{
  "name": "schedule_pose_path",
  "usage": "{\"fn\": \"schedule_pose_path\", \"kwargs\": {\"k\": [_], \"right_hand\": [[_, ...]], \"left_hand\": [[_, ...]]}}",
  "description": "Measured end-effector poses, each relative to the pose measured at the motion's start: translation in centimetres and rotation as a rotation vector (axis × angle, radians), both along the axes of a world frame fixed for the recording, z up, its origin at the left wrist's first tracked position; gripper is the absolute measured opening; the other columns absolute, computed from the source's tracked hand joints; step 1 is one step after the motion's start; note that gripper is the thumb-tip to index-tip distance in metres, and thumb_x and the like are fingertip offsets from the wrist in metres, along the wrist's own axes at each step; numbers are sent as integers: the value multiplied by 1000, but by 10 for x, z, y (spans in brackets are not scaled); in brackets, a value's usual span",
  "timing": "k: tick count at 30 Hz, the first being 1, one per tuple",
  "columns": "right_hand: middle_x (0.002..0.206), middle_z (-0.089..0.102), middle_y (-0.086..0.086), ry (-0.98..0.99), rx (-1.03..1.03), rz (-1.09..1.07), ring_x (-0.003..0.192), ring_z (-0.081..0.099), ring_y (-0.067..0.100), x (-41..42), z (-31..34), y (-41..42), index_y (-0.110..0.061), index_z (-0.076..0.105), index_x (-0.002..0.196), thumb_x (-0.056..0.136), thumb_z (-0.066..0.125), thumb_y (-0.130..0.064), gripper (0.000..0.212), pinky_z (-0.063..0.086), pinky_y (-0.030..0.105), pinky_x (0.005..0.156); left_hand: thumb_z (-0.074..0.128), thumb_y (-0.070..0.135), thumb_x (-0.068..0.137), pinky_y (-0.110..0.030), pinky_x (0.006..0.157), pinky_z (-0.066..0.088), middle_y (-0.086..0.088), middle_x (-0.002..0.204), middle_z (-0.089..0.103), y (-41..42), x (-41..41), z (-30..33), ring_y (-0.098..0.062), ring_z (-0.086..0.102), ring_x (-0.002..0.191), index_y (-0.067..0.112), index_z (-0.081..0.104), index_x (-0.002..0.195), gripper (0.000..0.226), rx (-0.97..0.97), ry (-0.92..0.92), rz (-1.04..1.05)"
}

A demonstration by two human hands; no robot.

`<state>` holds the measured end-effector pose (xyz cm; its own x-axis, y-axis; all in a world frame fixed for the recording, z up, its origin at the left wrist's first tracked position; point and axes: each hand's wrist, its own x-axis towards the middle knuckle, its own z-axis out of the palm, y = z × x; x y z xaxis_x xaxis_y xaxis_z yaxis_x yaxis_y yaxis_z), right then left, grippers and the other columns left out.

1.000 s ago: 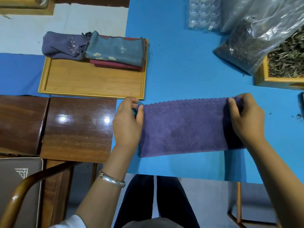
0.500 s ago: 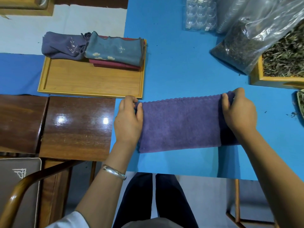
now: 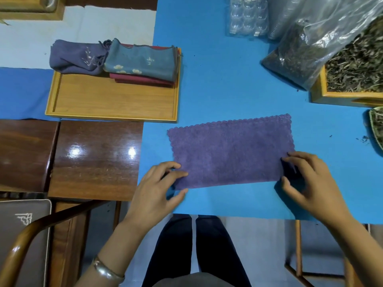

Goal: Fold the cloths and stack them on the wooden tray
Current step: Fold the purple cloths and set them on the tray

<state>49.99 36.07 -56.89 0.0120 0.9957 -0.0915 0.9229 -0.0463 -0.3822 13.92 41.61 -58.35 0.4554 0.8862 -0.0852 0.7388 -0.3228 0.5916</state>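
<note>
A purple terry cloth [image 3: 231, 151] lies flat on the blue table, folded into a long strip with its scalloped edge on the far side. My left hand [image 3: 157, 191] pinches its near left corner. My right hand [image 3: 308, 183] pinches its near right corner. The wooden tray [image 3: 112, 100] sits to the far left. At the tray's far end a blue-grey folded cloth [image 3: 143, 61] rests on a red folded cloth [image 3: 141, 79], and a rumpled purple embroidered cloth [image 3: 76, 58] hangs over the tray's far left rim.
A plastic bag of dried leaves [image 3: 310, 52] and a wooden box of leaves [image 3: 356, 79] stand at the far right. Clear plastic cup packs [image 3: 248, 15] lie at the back. A dark wooden table [image 3: 72, 158] and a chair arm [image 3: 41, 228] are on the left.
Both hands have slid from the cloth's far corners down to its near corners. The cloth now lies flat and fully in view.
</note>
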Motion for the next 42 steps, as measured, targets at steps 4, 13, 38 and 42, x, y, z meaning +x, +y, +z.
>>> {"fn": "schedule_pose_path", "kwargs": {"k": [4,13,38,42], "right_hand": [[119,55,15,9,-37,29,109,54,31,4,3,2,-3,62,116,74,54,-38,55,41,33,95],[97,58,6,87,75,-98,87,56,21,0,5,-19,-5,64,92,85,56,-25,23,45,27,75],[85,64,17,32,176,-593,70,57,40,-42,-26,42,-10,46,101,98,42,-29,20,30,34,56],[95,62,16,10,183,-623,79,58,39,-42,-30,42,-10,47,104,97,44,-30,22,31,33,60]], "left_hand": [[57,32,88,-31,81,50,2,115,60,0,4,0,-17,58,100,18,70,104,24,69,-7,36],[52,30,91,-19,90,41,0,110,59,-6,4,3,-14,55,104,12,67,98,24,71,-102,106],[56,36,92,-27,49,27,1,53,48,42,46,-1,-34,55,49,12,52,89,25,112,107,558],[60,34,91,-24,48,29,1,52,51,32,35,-4,-27,52,44,13,53,83,23,149,136,547]]}}
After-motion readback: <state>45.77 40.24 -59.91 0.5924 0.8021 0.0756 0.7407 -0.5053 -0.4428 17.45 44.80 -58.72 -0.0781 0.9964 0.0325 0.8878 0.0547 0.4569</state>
